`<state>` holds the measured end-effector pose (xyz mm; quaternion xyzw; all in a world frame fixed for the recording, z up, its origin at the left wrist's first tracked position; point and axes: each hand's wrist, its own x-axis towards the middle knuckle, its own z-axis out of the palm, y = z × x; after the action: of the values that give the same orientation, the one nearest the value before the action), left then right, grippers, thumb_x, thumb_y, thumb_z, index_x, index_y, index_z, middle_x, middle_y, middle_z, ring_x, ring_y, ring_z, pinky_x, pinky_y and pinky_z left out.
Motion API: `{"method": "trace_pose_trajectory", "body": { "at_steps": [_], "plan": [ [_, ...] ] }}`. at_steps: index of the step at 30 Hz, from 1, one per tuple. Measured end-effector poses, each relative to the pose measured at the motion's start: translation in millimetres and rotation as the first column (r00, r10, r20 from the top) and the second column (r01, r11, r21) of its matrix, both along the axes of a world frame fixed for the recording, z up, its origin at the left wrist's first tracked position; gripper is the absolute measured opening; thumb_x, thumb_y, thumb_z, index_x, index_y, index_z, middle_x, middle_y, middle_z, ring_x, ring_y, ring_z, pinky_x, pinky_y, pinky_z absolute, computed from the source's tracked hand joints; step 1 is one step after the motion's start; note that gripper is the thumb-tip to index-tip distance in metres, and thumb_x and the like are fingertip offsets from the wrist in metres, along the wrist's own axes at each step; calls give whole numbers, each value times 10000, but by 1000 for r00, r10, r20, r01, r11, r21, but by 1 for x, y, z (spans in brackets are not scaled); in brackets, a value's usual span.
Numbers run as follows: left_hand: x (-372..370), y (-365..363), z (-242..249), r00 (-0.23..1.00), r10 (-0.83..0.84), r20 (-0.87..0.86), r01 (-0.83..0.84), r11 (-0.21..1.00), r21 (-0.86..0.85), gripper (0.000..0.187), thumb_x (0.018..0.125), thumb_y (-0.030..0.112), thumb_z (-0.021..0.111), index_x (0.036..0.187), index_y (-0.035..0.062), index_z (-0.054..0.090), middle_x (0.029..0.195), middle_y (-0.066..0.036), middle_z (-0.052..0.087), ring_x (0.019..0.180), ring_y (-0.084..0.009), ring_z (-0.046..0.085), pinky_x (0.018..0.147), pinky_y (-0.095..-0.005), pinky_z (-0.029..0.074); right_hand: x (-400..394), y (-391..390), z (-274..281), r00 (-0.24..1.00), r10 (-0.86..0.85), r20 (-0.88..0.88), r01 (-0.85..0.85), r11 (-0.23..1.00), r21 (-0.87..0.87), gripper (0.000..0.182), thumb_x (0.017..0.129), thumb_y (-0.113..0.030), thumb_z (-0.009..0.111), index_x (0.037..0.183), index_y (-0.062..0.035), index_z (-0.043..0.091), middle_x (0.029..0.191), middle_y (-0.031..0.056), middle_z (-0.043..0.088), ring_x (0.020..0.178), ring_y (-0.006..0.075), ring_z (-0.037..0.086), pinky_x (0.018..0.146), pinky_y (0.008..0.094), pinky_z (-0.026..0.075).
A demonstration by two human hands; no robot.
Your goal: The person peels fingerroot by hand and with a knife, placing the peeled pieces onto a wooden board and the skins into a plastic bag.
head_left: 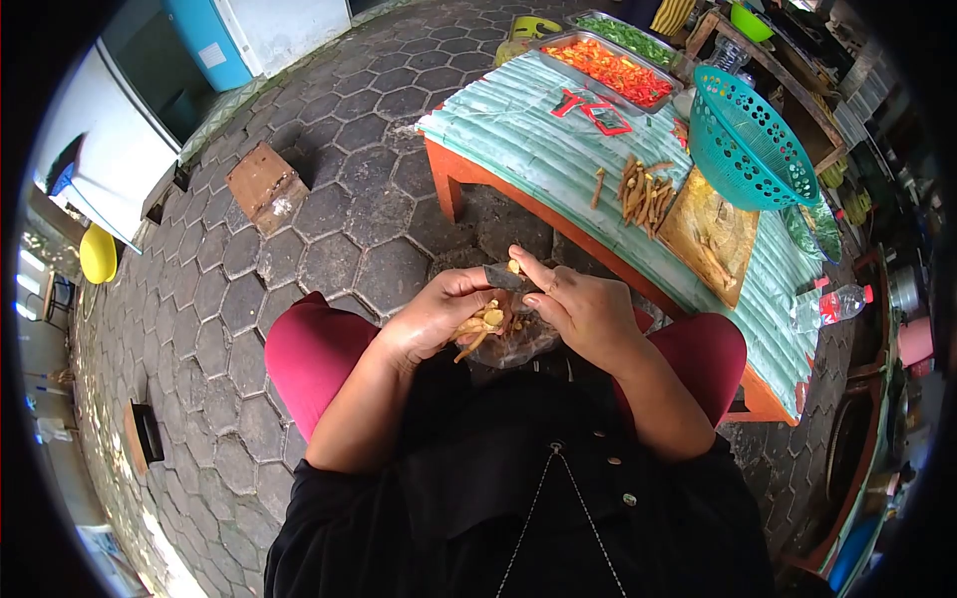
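My left hand [439, 314] is closed around a bunch of finger-shaped roots [488, 319], pale yellow where cut. Between my hands a short dark knife blade [505, 278] reaches toward my left thumb. My right hand [588, 314] is closed, apparently on the knife, whose handle is hidden. A small yellow root piece [514, 266] sits at the blade by my right index fingertip. Under both hands, in my lap, lies a clear plastic bag [518, 347], its contents hard to make out.
Right of me stands a low table [518, 120] with a pile of brown roots [646, 194], a worn cutting board [698, 234], a teal colander [748, 140] and a tray of chopped red peppers [613, 70]. A plastic bottle [842, 305] lies at its right side. A wooden block [264, 184] rests on the paving.
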<state>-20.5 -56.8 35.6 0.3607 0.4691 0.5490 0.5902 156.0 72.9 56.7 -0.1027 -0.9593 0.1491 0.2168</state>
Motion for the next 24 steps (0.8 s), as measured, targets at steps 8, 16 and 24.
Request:
{"method": "trace_pose_trajectory", "body": {
  "at_steps": [8, 16, 24],
  "plan": [
    [-3, -3, 2, 1000, -9, -16, 9, 1000, 4, 211, 947, 126, 478, 1090, 5, 575, 770, -76, 605, 621, -52, 526, 476, -161, 377, 2, 6, 2, 997, -16, 80, 24, 995, -101, 447, 895, -256, 582, 1335, -243, 502, 897, 39, 666, 728, 210, 654, 603, 322, 513],
    [-2, -4, 5, 1000, 1, 20, -2, 1000, 25, 206, 933, 121, 497, 1077, -9, 568, 785, -74, 604, 658, -62, 548, 487, -161, 390, -2, 4, -9, 991, 93, -92, -121, 918, -377, 455, 920, -252, 554, 1364, -234, 456, 1139, 104, 634, 905, 282, 656, 748, 350, 526],
    [0, -4, 9, 998, 39, -44, -40, 999, -26, 214, 942, 92, 493, 1115, 15, 592, 796, -32, 604, 637, -41, 523, 485, -155, 370, -7, 13, -20, 978, 145, -151, -189, 924, -332, 412, 949, -216, 515, 1359, -197, 473, 1019, 81, 659, 820, 215, 660, 695, 306, 510]
  ]
}}
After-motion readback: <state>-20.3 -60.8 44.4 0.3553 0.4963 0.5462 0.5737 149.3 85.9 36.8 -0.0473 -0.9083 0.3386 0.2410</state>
